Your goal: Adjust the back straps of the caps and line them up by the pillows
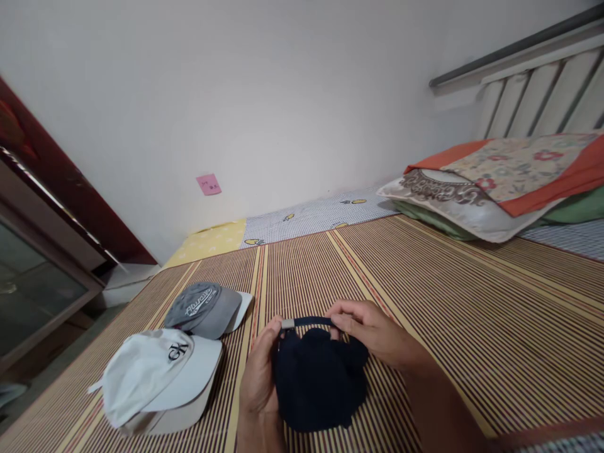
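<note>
we have a dark cap point(321, 384) between our two hands, low in the middle of the view, over a striped mat point(472, 302); we cannot tell whether its underside rests on the mat. its narrow strap point(311, 321) runs across the far side, from one hand to the other. our left hand point(264, 365) is along the left side of the cap, its grip closed on the edge, with the thumb at the small metal clasp point(287, 323). our right hand point(372, 330) reaches in from the other side, its grip pinched together on the right end of the strap, thumb against finger. to our left, apart from the hands, we see a white cap point(141, 371) with black letters, a beige brim showing under its own. just beyond it lies a grey cap point(198, 308) with pale lettering, a whitish brim peeking out below; we cannot tell whether the two touch. past the mat we see a checked cloth point(306, 217), and at the far right a pillow point(434, 182) partly under an orange-edged floral cloth point(523, 163). a pink note point(208, 184) is on the wall point(306, 94).
</note>
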`<state>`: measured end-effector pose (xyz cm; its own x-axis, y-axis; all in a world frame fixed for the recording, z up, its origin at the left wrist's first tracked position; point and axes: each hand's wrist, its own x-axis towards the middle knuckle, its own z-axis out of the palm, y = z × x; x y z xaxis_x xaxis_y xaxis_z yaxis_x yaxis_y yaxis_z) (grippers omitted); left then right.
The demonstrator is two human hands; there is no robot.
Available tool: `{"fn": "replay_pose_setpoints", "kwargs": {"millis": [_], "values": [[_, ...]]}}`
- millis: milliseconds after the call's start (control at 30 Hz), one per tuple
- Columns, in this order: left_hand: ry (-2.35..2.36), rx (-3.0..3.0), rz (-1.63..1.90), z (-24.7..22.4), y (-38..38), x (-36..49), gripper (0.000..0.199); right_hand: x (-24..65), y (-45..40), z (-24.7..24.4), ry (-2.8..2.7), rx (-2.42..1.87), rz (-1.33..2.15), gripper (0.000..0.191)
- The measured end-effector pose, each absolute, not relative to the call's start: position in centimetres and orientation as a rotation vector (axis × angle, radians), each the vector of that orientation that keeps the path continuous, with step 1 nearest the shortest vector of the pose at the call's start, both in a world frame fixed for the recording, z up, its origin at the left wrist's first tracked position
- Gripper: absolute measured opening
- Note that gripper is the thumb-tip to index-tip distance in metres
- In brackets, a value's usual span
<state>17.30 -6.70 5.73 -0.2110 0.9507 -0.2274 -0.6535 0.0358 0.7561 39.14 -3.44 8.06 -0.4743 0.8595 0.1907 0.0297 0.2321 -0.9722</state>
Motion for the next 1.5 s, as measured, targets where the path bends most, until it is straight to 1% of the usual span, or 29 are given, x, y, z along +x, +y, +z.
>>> {"fn": "replay_pose_setpoints", "kwargs": {"millis": [133,267,400,433,533,667,967,1167,1267,1333,1400,1500], "values": [[1.001,0.386,1.567,5.6,-6.6,17.5,0.023,39.0,-3.4,7.9,-1.667,-0.815,1.357,0.024],[1.011,0.362,1.546,6.5,-7.0,18.1,0.024,38.6,-3.5,7.9,-1.642,-0.793,1.386,0.024],[0.988,0.376,1.536,7.2,-7.5,18.7,0.038,38.1,-3.6,7.8,-1.614,-0.758,1.423,0.023],[0.960,0.414,1.514,7.3,-7.6,18.8,0.038,38.1,-3.6,7.8,-1.602,-0.750,1.429,0.022],[0.786,0.609,1.399,7.3,-7.6,18.7,0.030,38.1,-3.7,7.8,-1.595,-0.741,1.423,0.022],[0.671,0.760,1.325,7.2,-7.5,18.6,0.029,38.1,-3.8,8.0,-1.603,-0.749,1.409,0.022],[0.696,0.754,1.283,7.3,-7.6,18.7,0.031,37.8,-3.5,7.7,-1.591,-0.730,1.411,0.023],[0.902,0.699,1.339,6.8,-7.7,18.7,0.036,37.8,-3.7,8.0,-1.594,-0.740,1.408,0.024],[0.934,0.710,1.346,6.7,-7.8,18.8,0.038,38.0,-3.7,8.2,-1.588,-0.760,1.399,0.024],[0.936,0.689,1.364,6.9,-7.9,18.9,0.039,38.2,-3.7,8.4,-1.586,-0.769,1.397,0.022],[0.925,0.688,1.368,7.3,-7.9,19.0,0.040,38.4,-3.8,8.4,-1.596,-0.775,1.403,0.016],[0.873,0.746,1.343,7.8,-7.9,19.2,0.040,38.5,-3.9,8.2,-1.619,-0.768,1.414,0.017]]}}
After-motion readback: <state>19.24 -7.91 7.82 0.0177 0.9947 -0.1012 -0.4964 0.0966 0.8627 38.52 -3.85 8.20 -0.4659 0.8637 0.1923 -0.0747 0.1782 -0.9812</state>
